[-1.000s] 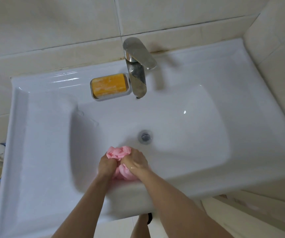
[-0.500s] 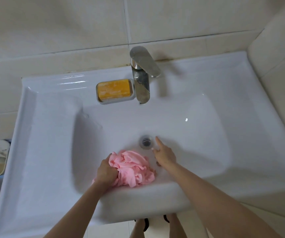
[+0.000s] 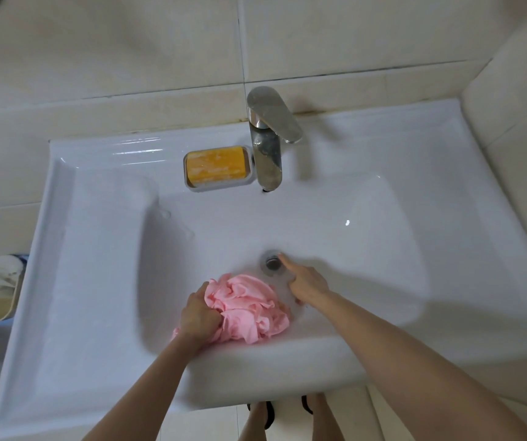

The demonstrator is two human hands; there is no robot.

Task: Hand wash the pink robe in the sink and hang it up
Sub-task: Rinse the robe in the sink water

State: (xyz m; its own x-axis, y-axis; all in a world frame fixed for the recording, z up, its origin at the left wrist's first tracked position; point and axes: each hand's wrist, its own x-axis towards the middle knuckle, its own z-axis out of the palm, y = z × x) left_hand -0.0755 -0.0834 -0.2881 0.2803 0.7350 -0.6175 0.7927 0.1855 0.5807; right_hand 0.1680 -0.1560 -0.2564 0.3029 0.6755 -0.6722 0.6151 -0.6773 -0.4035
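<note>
Now the left grip (image 3: 198, 316) is clenched on the bunched pink robe (image 3: 249, 310) at the sink's (image 3: 367, 237) near wall. The right grip (image 3: 306, 286), holding nothing, reaches one straight finger to the drain (image 3: 271, 264). Work the plug squarely and hold the cloth clear.

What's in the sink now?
The white ceramic sink holds the crumpled pink robe, gripped by the left hand, and a round metal drain, the forefinger of the right hand at its rim. Anything under the robe is covered.
</note>
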